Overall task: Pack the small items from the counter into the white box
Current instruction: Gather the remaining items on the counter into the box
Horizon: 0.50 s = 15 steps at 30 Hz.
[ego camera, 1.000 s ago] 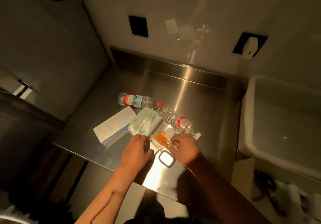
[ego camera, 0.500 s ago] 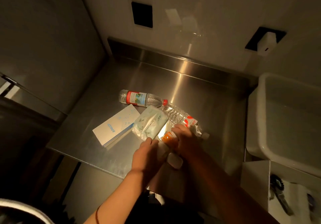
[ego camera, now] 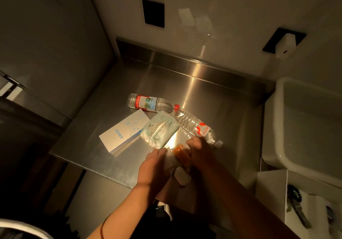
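Observation:
On the steel counter [ego camera: 212, 98], my left hand [ego camera: 153, 166] and my right hand [ego camera: 201, 151] meet over a small packet with orange contents [ego camera: 178, 150]. Each hand's fingers close on one side of it, and its lower part is hidden. A white rounded case with a dark rim [ego camera: 182, 177] lies just below the packet, between my wrists. A flat white box with blue print [ego camera: 122, 134] lies to the left. A soft tissue pack [ego camera: 159, 131] rests beside it, touching my left fingertips.
Two clear water bottles lie on their sides, one with a red label [ego camera: 148, 103], one crushed [ego camera: 194, 125] next to my right hand. A large white tub [ego camera: 277, 146] stands at the right. Below it an open white box [ego camera: 270, 188] holds keys.
Both hands have come together from the counter's front edge onto the orange packet. The white rounded case now lies between my wrists. The camera has tilted slightly.

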Available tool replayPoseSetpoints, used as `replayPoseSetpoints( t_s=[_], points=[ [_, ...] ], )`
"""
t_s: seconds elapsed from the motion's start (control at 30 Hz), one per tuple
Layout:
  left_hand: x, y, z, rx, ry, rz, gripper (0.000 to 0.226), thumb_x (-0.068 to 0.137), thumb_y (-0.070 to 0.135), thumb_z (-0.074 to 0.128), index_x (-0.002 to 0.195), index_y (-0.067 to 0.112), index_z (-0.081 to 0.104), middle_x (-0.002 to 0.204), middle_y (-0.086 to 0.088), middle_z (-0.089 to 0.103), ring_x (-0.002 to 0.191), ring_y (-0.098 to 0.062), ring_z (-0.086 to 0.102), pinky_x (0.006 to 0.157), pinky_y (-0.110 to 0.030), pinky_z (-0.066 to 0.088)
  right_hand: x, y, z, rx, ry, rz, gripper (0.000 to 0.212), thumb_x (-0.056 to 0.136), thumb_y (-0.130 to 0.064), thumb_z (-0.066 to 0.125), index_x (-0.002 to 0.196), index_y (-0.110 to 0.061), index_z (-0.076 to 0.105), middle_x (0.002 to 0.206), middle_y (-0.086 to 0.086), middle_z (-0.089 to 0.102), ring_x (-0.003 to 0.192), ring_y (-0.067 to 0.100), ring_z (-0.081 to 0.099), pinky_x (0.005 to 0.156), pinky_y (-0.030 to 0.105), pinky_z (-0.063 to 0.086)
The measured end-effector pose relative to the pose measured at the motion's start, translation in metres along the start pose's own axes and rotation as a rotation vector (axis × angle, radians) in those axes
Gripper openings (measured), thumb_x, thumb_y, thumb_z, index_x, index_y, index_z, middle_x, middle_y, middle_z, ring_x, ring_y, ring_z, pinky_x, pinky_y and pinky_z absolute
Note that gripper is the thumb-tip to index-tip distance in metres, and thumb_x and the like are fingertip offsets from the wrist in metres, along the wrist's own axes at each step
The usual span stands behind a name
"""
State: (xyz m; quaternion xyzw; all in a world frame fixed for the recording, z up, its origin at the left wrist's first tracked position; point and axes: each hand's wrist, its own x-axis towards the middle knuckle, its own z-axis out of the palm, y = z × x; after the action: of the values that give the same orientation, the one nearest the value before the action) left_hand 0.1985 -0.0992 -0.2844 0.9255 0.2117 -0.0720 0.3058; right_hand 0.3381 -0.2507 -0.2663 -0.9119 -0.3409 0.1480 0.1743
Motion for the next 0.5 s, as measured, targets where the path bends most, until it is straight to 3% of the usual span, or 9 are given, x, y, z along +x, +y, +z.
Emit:
replayPoseSetpoints(
  t_s=[0.1,0.17,0.23,0.4,0.5],
  points=[
    [0.0,0.004,-0.009,0.092,0.004,-0.005,0.051,0.074,0.045,0.07,0.122,0.038,0.052,0.118,0.008,0.057,0.109,-0.02,0.056,0.085,-0.036,0.052,-0.003,0.005,0.002,0.004,0.047,0.06,0.014,0.082,-0.005,0.07,0.09,0.007,0.071,0.096,0.027,0.068,0.085,0.039,0.067,0.074,0.038,0.053],
    [-0.003,0.008,-0.017,0.089,0.052,0.008,0.049,0.07,0.039,0.071,0.115,0.039,0.05,0.111,0.012,0.056,0.104,-0.018,0.057,0.079,-0.036,0.053,-0.001,0.006,0.001,-0.039,0.028,0.05,0.036,0.08,-0.001,0.072,0.115,0.006,0.066,0.122,0.027,0.063,0.11,0.04,0.063,0.097,0.041,0.05],
    [-0.006,0.014,-0.025,0.061,0.101,0.053,0.055,0.068,0.035,0.07,0.119,0.037,0.051,0.111,0.012,0.057,0.103,-0.017,0.056,0.077,-0.032,0.051,0.0,0.009,-0.007,-0.072,-0.044,0.105,0.055,0.089,-0.017,0.067,0.14,-0.01,0.05,0.143,0.012,0.051,0.132,0.028,0.048,0.112,0.032,0.032],
    [-0.001,0.051,-0.052,0.045,0.175,0.153,0.067,0.069,0.034,0.079,0.129,0.036,0.051,0.121,0.01,0.061,0.111,-0.016,0.058,0.085,-0.03,0.052,-0.017,0.018,-0.039,0.154,0.13,0.171,0.058,0.084,-0.023,0.073,0.138,-0.033,0.052,0.141,-0.005,0.054,0.131,0.017,0.047,0.111,0.03,0.036],
    [0.003,0.08,-0.062,0.026,0.189,0.203,0.069,0.067,0.035,0.079,0.129,0.039,0.049,0.123,0.012,0.06,0.112,-0.015,0.058,0.087,-0.028,0.051,-0.028,0.021,-0.062,0.168,0.219,0.142,0.056,0.082,-0.024,0.075,0.132,-0.037,0.054,0.126,-0.013,0.06,0.116,0.01,0.055,0.097,0.021,0.044]
  ],
)
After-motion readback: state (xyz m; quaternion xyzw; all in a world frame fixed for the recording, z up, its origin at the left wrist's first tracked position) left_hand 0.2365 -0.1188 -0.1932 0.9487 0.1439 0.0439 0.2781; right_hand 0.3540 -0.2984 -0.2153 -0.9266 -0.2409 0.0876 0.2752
